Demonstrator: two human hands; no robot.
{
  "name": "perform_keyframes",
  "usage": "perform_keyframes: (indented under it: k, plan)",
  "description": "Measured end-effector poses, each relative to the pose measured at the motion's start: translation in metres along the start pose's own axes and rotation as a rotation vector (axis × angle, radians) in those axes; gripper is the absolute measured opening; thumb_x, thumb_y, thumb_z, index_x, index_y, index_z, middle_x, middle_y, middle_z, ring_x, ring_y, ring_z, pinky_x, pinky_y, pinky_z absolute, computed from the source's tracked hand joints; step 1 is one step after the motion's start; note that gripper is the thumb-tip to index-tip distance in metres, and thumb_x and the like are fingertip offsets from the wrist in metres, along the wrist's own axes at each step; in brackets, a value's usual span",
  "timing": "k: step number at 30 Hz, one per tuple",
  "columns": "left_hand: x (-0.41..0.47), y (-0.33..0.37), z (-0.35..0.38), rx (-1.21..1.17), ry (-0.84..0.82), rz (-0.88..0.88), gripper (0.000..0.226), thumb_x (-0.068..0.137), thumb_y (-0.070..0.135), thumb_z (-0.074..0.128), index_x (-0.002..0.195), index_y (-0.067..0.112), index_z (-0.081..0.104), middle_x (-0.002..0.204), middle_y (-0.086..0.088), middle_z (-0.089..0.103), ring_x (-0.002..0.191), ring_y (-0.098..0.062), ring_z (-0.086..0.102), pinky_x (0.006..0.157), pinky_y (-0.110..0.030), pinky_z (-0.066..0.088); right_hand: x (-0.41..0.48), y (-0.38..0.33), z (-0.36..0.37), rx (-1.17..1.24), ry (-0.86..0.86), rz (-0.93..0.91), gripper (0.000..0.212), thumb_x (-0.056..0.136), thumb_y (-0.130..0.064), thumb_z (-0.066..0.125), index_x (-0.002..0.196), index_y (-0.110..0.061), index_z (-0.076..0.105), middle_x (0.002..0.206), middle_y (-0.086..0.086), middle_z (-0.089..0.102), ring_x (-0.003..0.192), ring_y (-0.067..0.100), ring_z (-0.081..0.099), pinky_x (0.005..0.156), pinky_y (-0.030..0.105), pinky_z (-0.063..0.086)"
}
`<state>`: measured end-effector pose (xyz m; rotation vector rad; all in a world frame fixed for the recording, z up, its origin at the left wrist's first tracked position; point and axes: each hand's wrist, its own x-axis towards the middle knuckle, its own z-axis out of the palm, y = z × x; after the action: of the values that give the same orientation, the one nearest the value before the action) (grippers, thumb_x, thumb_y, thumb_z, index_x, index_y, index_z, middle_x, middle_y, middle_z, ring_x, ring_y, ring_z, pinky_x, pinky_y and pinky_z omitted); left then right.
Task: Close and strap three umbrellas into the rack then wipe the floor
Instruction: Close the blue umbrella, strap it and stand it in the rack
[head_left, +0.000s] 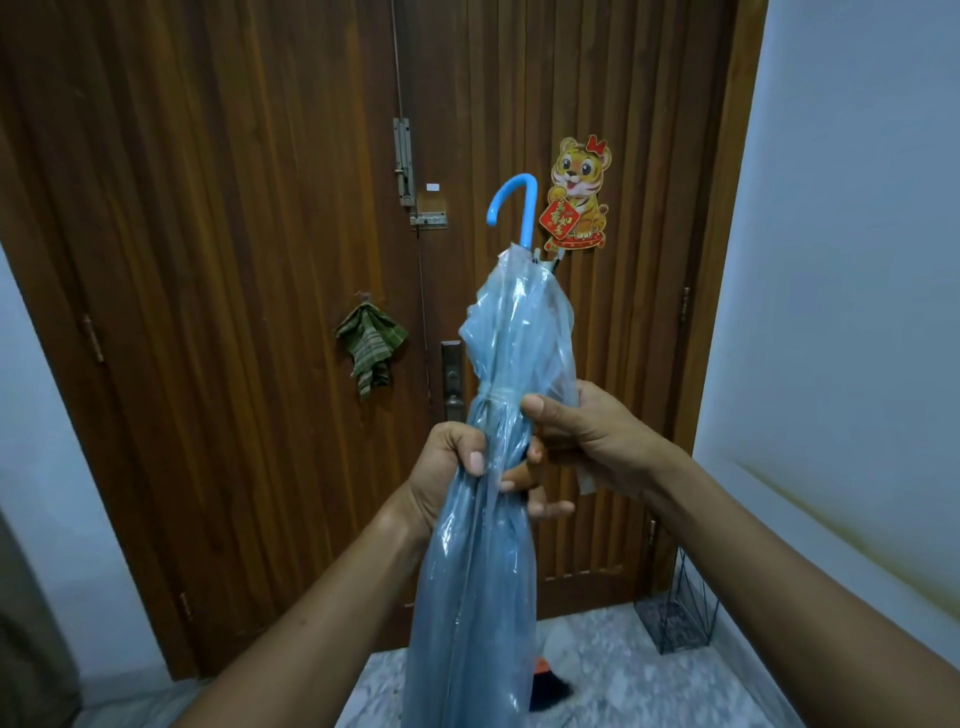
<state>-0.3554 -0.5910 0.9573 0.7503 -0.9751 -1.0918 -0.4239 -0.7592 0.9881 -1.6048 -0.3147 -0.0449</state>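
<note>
A closed see-through blue umbrella (488, 561) stands upright in front of me, its curved blue handle (514, 208) pointing up toward the door. A pale strap (501, 393) circles the folded canopy near its middle. My left hand (452, 467) grips the bunched canopy just below that strap. My right hand (587, 436) holds the canopy at the strap, thumb pressed on the band. A black wire umbrella rack (675, 613) stands on the floor in the right corner, apart from the umbrella.
A brown wooden double door (234, 260) fills the view ahead, with a green checked cloth (370, 343) hanging on it and a tiger decoration (576, 195). A dark brush (550, 686) lies on the marble floor (623, 686). White walls flank both sides.
</note>
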Motion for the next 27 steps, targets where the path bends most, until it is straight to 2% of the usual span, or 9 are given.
perform_keyframes:
  k: [4, 7, 9, 11, 15, 19, 22, 24, 27]
  plan:
    - [-0.010, 0.006, -0.012, 0.238, 0.149, -0.172, 0.045, 0.063, 0.013, 0.058, 0.103, -0.010, 0.061, 0.088, -0.024, 0.071, 0.097, -0.042, 0.065, 0.097, -0.051, 0.045, 0.001, 0.009, 0.004, -0.001, 0.070, -0.049, 0.040, 0.087, -0.023, 0.074, 0.120, -0.002, 0.064, 0.111, 0.012, 0.074, 0.105, 0.031, 0.071, 0.093, 0.046, 0.055]
    - [-0.020, 0.000, -0.020, 0.578, 0.587, -0.149, 0.054, 0.071, 0.031, 0.064, 0.118, 0.006, 0.064, 0.114, -0.014, 0.070, 0.112, -0.033, 0.062, 0.103, -0.051, 0.046, 0.003, 0.012, 0.005, -0.167, 0.277, -0.117, 0.041, 0.085, -0.023, 0.079, 0.121, -0.009, 0.067, 0.116, 0.004, 0.075, 0.109, 0.019, 0.072, 0.099, 0.044, 0.056]
    - [-0.019, -0.017, -0.003, 0.744, 0.810, -0.027, 0.055, 0.070, 0.037, 0.068, 0.123, 0.025, 0.058, 0.118, 0.000, 0.067, 0.111, -0.022, 0.064, 0.093, -0.039, 0.052, 0.008, 0.017, 0.008, -0.235, 0.435, -0.126, 0.041, 0.082, -0.024, 0.082, 0.119, -0.015, 0.069, 0.112, -0.002, 0.077, 0.103, 0.011, 0.074, 0.095, 0.042, 0.059]
    - [-0.013, -0.042, 0.013, 0.932, 0.918, -0.016, 0.075, 0.065, 0.035, 0.078, 0.129, 0.032, 0.038, 0.119, 0.006, 0.059, 0.105, -0.014, 0.063, 0.085, -0.034, 0.056, 0.013, 0.023, 0.017, -0.280, 0.486, -0.087, 0.038, 0.078, -0.027, 0.085, 0.113, -0.019, 0.072, 0.107, -0.005, 0.078, 0.098, 0.009, 0.075, 0.092, 0.041, 0.060]
    - [0.005, -0.068, -0.005, 1.111, 1.296, 0.106, 0.066, 0.070, 0.020, 0.079, 0.116, 0.026, 0.032, 0.108, 0.000, 0.063, 0.095, -0.024, 0.068, 0.071, -0.037, 0.058, 0.022, 0.020, 0.039, -0.619, 0.411, -0.053, 0.033, 0.076, -0.041, 0.085, 0.103, -0.034, 0.067, 0.098, -0.021, 0.072, 0.099, 0.001, 0.070, 0.089, 0.033, 0.059]
    - [-0.003, -0.051, -0.016, 0.923, 1.287, 0.191, 0.054, 0.070, -0.002, 0.068, 0.117, 0.019, 0.051, 0.091, 0.003, 0.066, 0.079, -0.015, 0.070, 0.052, -0.022, 0.052, 0.018, -0.002, 0.032, -0.822, 0.326, -0.042, 0.025, 0.083, -0.040, 0.079, 0.099, -0.022, 0.075, 0.091, -0.011, 0.073, 0.089, 0.000, 0.068, 0.088, 0.036, 0.058]
    - [-0.008, -0.033, -0.011, 0.851, 1.128, 0.177, 0.055, 0.066, -0.013, 0.063, 0.109, 0.020, 0.058, 0.088, -0.002, 0.065, 0.073, -0.016, 0.065, 0.059, -0.034, 0.056, 0.011, -0.006, 0.023, -0.716, 0.256, -0.019, 0.030, 0.090, -0.036, 0.074, 0.078, -0.008, 0.075, 0.083, 0.007, 0.074, 0.085, 0.017, 0.072, 0.091, 0.045, 0.058]
    - [-0.010, -0.027, -0.007, 0.732, 1.057, 0.147, 0.051, 0.058, -0.014, 0.059, 0.103, 0.010, 0.060, 0.079, -0.009, 0.062, 0.069, -0.022, 0.063, 0.060, -0.038, 0.054, 0.005, -0.008, 0.019, -0.636, 0.225, -0.034, 0.027, 0.089, -0.033, 0.075, 0.081, -0.007, 0.077, 0.087, 0.010, 0.076, 0.090, 0.018, 0.073, 0.091, 0.037, 0.058]
    - [-0.016, -0.020, -0.006, 0.437, 0.978, 0.135, 0.059, 0.041, -0.007, 0.054, 0.100, -0.004, 0.050, 0.073, -0.015, 0.055, 0.066, -0.028, 0.065, 0.063, -0.040, 0.052, -0.004, -0.009, 0.005, -0.500, 0.271, -0.045, 0.022, 0.088, -0.028, 0.076, 0.086, -0.006, 0.078, 0.065, -0.003, 0.070, 0.063, -0.001, 0.064, 0.063, 0.015, 0.050]
